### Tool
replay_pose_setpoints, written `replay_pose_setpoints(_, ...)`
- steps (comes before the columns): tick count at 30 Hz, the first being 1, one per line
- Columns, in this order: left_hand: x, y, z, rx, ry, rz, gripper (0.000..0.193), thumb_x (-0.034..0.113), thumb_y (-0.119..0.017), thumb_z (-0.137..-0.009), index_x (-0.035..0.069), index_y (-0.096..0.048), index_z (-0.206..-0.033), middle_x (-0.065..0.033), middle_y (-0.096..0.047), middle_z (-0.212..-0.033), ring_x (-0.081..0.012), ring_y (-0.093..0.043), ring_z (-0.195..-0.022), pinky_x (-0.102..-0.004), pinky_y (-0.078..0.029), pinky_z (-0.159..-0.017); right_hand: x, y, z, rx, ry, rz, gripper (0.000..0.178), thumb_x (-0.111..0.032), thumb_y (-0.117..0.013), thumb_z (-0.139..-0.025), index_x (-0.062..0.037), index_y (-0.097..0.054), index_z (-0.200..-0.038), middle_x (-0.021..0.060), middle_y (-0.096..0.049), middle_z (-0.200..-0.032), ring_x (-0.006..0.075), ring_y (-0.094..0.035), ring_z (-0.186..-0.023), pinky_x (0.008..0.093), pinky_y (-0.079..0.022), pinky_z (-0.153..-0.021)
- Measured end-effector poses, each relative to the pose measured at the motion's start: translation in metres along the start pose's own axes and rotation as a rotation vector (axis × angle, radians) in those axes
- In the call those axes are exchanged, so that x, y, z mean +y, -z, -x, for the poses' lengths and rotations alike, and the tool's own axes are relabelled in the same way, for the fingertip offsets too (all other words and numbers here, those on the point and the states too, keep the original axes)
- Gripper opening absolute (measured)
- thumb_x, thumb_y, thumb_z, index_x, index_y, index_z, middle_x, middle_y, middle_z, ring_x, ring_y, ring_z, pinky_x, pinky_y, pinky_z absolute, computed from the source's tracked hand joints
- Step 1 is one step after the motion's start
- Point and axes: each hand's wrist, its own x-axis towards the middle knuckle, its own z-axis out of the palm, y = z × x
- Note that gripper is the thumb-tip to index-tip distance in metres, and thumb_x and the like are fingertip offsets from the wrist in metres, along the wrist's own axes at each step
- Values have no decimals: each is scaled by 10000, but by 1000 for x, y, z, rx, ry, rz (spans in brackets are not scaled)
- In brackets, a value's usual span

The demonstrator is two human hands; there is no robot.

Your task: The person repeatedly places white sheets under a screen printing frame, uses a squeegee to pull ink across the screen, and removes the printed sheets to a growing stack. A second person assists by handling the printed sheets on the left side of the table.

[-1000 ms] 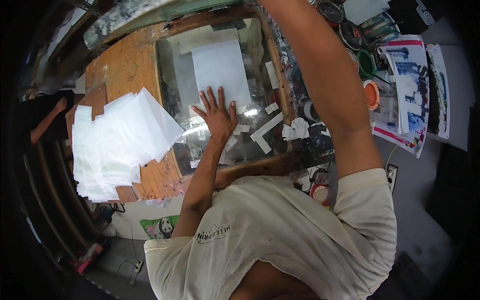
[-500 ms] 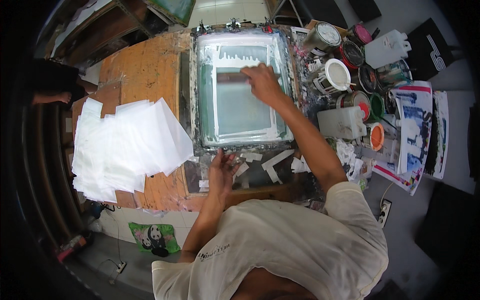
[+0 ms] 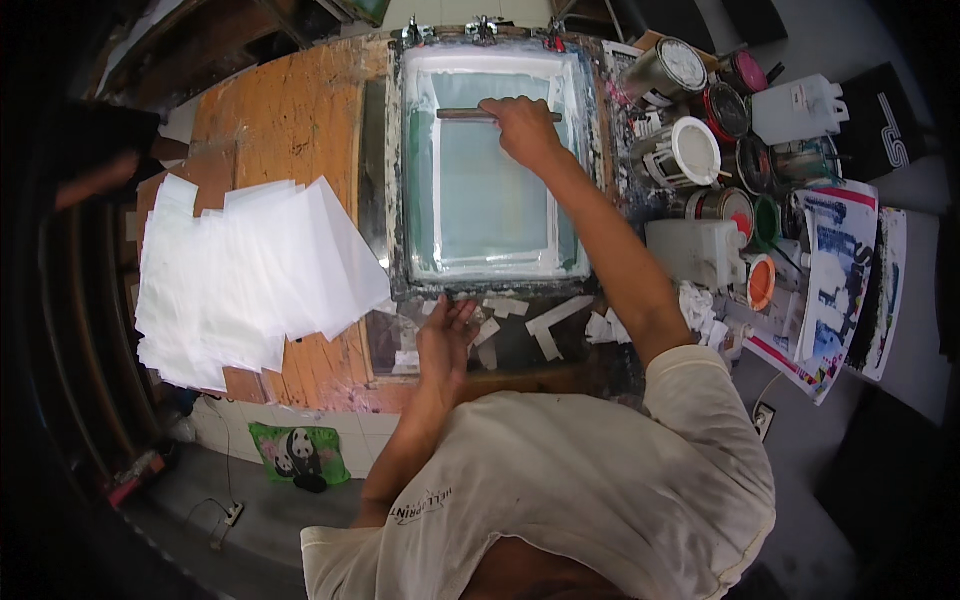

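Note:
My right hand (image 3: 525, 132) is closed over a wooden-handled squeegee (image 3: 465, 114), which lies crosswise near the far end of the screen printing frame (image 3: 397, 215). Pale green mesh (image 3: 490, 190) stretches inside the frame, with white ink smeared along its borders. At the frame's near edge, my left hand (image 3: 446, 335) is turned partly palm up, its fingers loosely bent and apart. Its fingertips are at or against that edge; whether they press on it I cannot tell. Clamps (image 3: 482, 32) line the far side of the frame.
A spread stack of white sheets (image 3: 255, 280) covers the left of the wooden table (image 3: 300, 120). Paint cans (image 3: 695, 147) and plastic jugs (image 3: 690, 250) crowd the right side. Tape scraps (image 3: 550, 325) lie near the frame's front. Another person's hand (image 3: 100, 180) shows at far left.
My right hand has pushed the squeegee away from me toward the frame's far end. The left hand stays at the near edge. The other person's hand at far left has moved.

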Motion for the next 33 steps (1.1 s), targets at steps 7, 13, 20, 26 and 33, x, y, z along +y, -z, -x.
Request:
replay_pose_setpoints(7,-7,15,-13,-51,-30,-1,296,349,-582,-1048,71,-535,-1137,-125,-598,-1174,-279,-582,-1261,-518,-426,-1046,-56,-17,104,102,12,-44,418,57,-599,-791,-119,-708,-1154,99,-724,-961,330,-669,-957,496,-449,-798)
replay_pose_setpoints(13,-10,18,-16,-94,-56,41,262,315,-574,-1050,59,-537,-1090,-128,-606,-1122,-300,-590,-1243,-539,-455,-1018,-120,-17,219,41,-24,-62,510,56,-611,-747,-96,-655,-1232,116,-696,-1131,325,-625,-1090,483,-404,-904)
replay_pose_setpoints(20,-6,11,-11,-71,-29,76,204,265,-594,-1034,73,-578,-1104,-112,-619,-1121,-289,-600,-1223,-542,-445,-1032,-125,11,220,85,29,-117,449,3,-642,-773,-83,-648,-1213,119,-681,-1035,310,-617,-993,465,-399,-865)
replay_pose_setpoints(26,40,-28,63,-278,-198,65,136,109,-601,-1007,55,-581,-1130,-134,-677,-1113,-308,-664,-1133,-443,-490,-1041,-145,103,189,274,107,-28,309,-266,-724,-838,-94,-685,-1092,88,-644,-849,261,-625,-816,417,-422,-728)
replay_pose_setpoints(33,118,-111,31,-595,-779,-113,279,111,-591,-980,-45,-592,-1211,-176,-695,-1144,-316,-668,-1107,-478,-425,-1129,-129,213,89,470,142,133,551,-649,-699,-865,-116,-685,-725,75,-652,-664,232,-674,-596,403,-517,-568)
